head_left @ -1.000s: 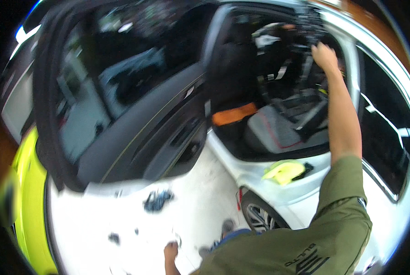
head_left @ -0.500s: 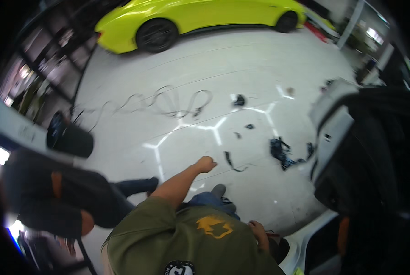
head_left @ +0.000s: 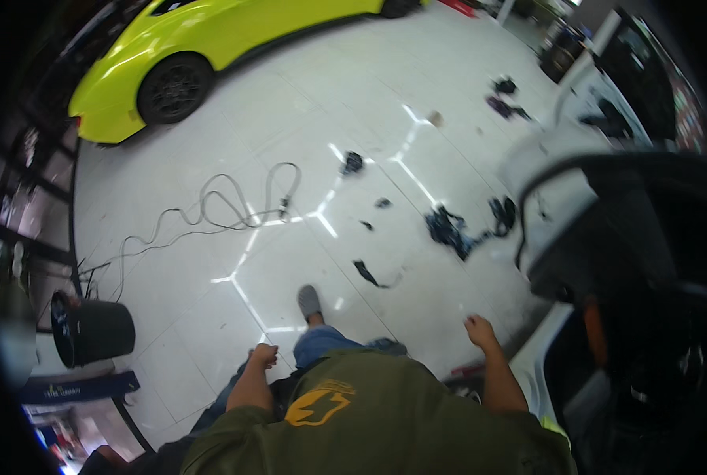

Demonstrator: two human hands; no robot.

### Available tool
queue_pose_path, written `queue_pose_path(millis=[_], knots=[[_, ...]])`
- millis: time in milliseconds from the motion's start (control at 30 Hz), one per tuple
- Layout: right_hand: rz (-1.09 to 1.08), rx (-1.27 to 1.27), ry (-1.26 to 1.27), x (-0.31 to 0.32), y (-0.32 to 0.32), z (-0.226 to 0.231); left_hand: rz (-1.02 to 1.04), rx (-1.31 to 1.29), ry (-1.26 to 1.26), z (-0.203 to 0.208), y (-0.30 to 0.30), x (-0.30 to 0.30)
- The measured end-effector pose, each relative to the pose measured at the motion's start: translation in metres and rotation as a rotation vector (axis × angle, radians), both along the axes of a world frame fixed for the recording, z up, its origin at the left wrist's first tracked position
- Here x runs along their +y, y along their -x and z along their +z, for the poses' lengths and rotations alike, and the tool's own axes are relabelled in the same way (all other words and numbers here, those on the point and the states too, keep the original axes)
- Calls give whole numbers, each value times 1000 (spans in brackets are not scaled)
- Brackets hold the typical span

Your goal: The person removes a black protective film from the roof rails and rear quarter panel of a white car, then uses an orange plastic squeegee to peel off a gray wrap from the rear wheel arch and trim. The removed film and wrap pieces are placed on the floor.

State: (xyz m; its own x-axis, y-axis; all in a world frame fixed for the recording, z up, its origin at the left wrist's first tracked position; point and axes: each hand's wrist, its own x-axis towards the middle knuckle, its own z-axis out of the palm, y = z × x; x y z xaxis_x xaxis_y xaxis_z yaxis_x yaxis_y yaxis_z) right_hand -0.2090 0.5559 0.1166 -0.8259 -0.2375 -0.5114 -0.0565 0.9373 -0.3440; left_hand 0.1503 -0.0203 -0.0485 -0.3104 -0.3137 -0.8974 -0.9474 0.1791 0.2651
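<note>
My left hand [head_left: 264, 355] hangs low at my left side with its fingers curled in, and no object shows in it. Out to the right, my right hand [head_left: 480, 330] is raised a little over the floor. Its fingers look bent and closed, and I see nothing in them. The nearest thing to it is the open part of a pale vehicle [head_left: 539, 229] with a dark lining. A thin black strip [head_left: 364, 274] lies on the floor in front of me, apart from both hands. Beyond it is a crumpled dark heap [head_left: 448, 231].
A yellow-green car [head_left: 258, 36] stands at the far left. A grey cable [head_left: 211, 202] loops across the floor toward a black bucket [head_left: 96, 336]. Small dark scraps [head_left: 353, 162] lie scattered ahead. Another person's dark clothing shows at the lower left.
My view has turned and moved on. My left hand has dropped back from in front of me to my side, while my right hand has swung forward. The person at left has mostly left view.
</note>
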Motion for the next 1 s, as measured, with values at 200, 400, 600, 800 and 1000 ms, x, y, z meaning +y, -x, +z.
queue_pose_path(millis=[200,400,600,800,1000], knots=[[-315,-471,-68,-13,3,-130,-439,295,375,48,175,-102],[-173,-450,222,-217,91,-73,-166,350,372,98,273,-211],[-188,-373,378,-316,234,-84,-269,127,437,34,314,-252],[993,-85,240,-279,415,-286,-266,52,337,54,430,-225],[1104,-338,-294,-393,723,-194,125,386,473,165,596,-221]])
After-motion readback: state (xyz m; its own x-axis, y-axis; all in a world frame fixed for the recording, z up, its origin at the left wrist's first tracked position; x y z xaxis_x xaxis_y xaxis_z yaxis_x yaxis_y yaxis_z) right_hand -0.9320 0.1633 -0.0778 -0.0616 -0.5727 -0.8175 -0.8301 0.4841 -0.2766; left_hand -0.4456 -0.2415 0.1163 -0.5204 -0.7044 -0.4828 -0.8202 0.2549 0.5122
